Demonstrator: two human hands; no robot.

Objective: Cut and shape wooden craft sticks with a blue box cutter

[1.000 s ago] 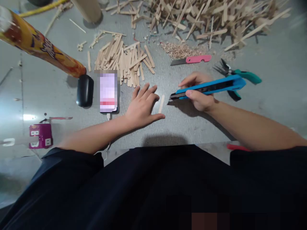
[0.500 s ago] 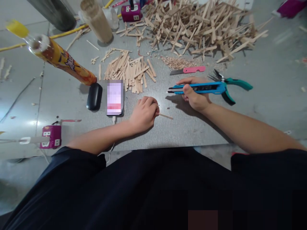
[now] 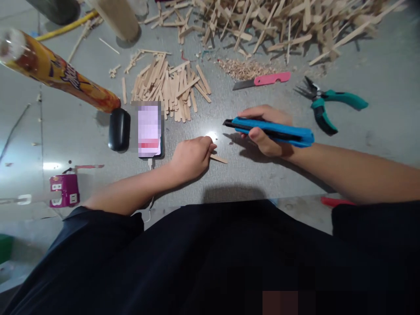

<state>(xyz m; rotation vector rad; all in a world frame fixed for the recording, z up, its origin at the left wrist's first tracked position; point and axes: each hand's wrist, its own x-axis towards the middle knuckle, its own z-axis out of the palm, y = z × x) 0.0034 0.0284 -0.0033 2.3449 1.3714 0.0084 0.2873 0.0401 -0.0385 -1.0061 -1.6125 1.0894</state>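
My left hand [image 3: 193, 158] rests on the grey table, fingers closed on a thin wooden stick [image 3: 219, 159] whose free end points right. The rest of the stick is hidden under the fingers. To the right, my right hand [image 3: 267, 130] grips a blue utility knife [image 3: 275, 130], held just above the table with its black tip pointing left. Beyond the hands lies a pile of flat wooden sticks [image 3: 173, 87]. A pink-handled folding saw [image 3: 262, 81] lies past the knife, beside small wood chips [image 3: 244, 69].
Green-handled pliers [image 3: 339, 99] lie open at the right. A phone [image 3: 150, 129] on a white cable, a black case [image 3: 119, 130] and a tall orange bottle [image 3: 65, 74] stand left. A big heap of joined sticks [image 3: 262, 26] fills the back. A purple power adapter [image 3: 64, 190] sits front left.
The utility knife has turned in my right hand, its blue back now facing up and its tip nearer the table. My view has shifted closer. My left hand still holds the stick.
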